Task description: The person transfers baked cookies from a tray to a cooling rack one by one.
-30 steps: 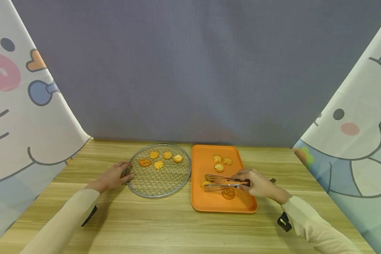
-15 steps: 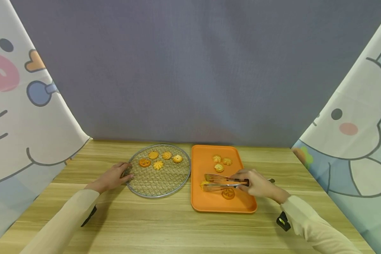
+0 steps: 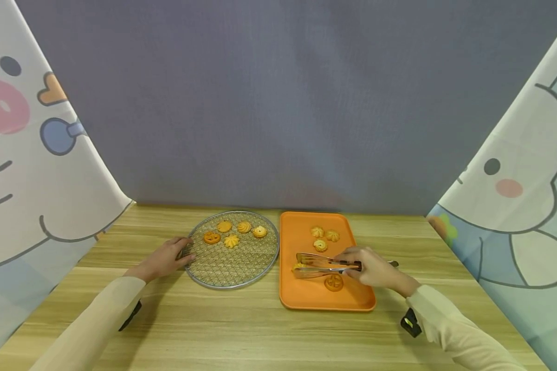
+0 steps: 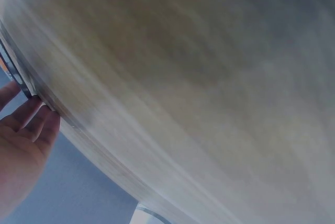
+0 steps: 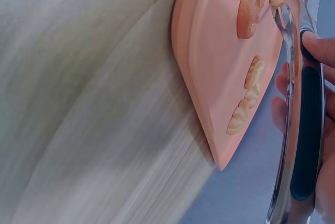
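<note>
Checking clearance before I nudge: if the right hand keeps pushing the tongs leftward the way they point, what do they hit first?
Probably the small cookie at the tips of the tongs held by the right hand, then the orange tray left rim; depth is uncertain.

— What sits between the tips of the tongs (image 3: 322, 265)?
— A small yellow cookie (image 3: 299, 267), mostly covered by the metal arms; its shape is too small to tell. In the right wrist view the tongs (image 5: 293, 130) run off the bottom edge.
— And the right hand (image 3: 373, 268)?
— Its fingertips hide behind the handle.
— The left hand (image 4: 21, 145)?
— Cut off by the frame's left edge in the wrist view, where the worktop (image 4: 183, 77) is a blur.
</note>
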`<state>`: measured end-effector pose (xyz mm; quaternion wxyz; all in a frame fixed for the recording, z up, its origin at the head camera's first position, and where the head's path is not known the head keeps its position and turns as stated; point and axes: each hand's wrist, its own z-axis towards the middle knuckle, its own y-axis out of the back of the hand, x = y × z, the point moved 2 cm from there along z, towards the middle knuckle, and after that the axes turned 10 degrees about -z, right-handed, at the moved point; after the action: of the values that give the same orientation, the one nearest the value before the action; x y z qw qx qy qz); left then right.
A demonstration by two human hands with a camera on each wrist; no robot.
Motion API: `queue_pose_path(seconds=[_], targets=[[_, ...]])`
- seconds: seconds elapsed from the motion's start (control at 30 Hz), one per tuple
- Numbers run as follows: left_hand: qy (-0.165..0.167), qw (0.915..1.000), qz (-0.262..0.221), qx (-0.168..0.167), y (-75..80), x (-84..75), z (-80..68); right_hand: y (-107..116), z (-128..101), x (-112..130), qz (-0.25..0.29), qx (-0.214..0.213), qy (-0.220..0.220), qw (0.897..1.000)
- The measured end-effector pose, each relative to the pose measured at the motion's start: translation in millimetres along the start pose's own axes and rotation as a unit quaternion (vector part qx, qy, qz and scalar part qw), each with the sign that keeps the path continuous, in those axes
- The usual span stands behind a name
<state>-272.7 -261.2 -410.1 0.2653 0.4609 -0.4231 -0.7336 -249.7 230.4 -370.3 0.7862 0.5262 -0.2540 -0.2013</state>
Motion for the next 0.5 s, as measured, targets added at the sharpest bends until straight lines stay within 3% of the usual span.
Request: queue_pose_path(seconds=[0.5], targets=[[0.011,0.9999,0.003,0.005,1.0,-1.1,-0.7,4.6,4.2,0.1,0.018,0.005,-0.016,1.000]])
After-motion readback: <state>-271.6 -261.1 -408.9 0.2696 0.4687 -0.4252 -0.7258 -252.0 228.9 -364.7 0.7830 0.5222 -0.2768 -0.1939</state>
